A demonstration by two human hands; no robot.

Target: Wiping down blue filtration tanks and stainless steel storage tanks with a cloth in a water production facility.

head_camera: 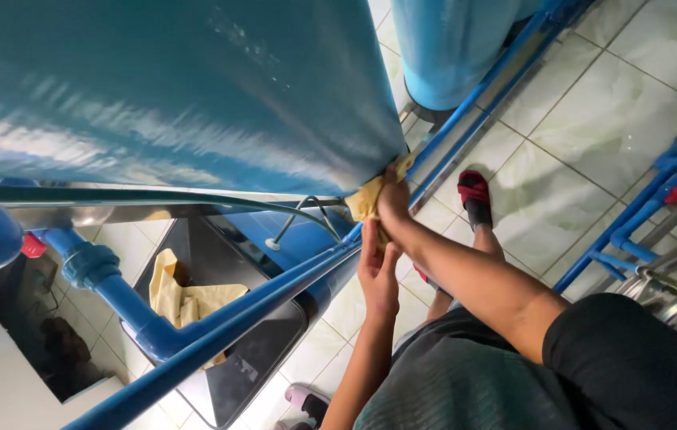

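Note:
My right hand (pixel 392 203) grips a yellow cloth (pixel 366 199) and presses it against the lower edge of a large blue tank (pixel 179 87). Just below it, my left hand (pixel 378 275) is raised with its fingers apart. It holds nothing, and it lies against my right forearm, next to a slanting blue pipe (pixel 219 338). My right arm reaches in from the lower right in a black sleeve.
A second yellow cloth (pixel 187 299) lies on a dark box below the pipe. Another blue tank (pixel 450 48) stands behind. More blue pipes (pixel 649 199) run at the right over the pale tiled floor (pixel 593 119). My foot in a red sandal (pixel 474 191) is on the tiles.

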